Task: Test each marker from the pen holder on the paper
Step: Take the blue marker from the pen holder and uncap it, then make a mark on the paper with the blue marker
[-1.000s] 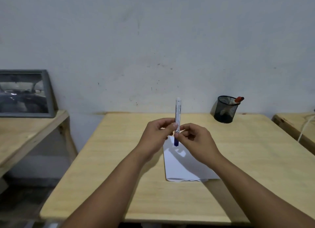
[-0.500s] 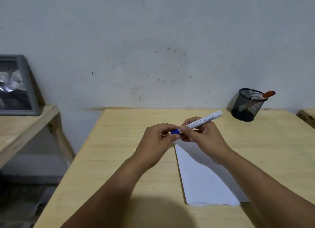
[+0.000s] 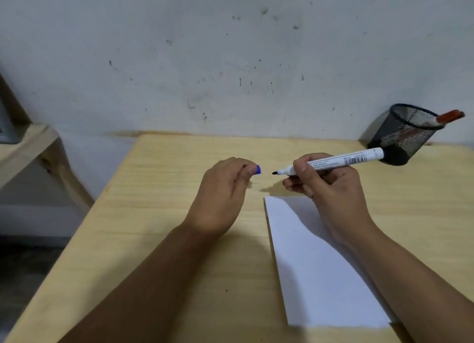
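Observation:
My right hand (image 3: 331, 186) grips a white marker (image 3: 343, 160), uncapped, its dark tip pointing left above the table. My left hand (image 3: 225, 188) is closed around the marker's blue cap (image 3: 258, 169), a short gap left of the tip. A white sheet of paper (image 3: 315, 271) lies on the wooden table (image 3: 159, 214) below my right hand and forearm. A black mesh pen holder (image 3: 405, 134) stands at the far right by the wall, with a red-capped marker (image 3: 448, 117) leaning out of it.
A white wall rises right behind the table. A second wooden table (image 3: 23, 147) with a framed picture at its edge stands to the left, across a gap showing the floor.
The cap has come off the marker: my left hand pulled left with the blue cap and my right hand drew the marker right. The view tilted further down.

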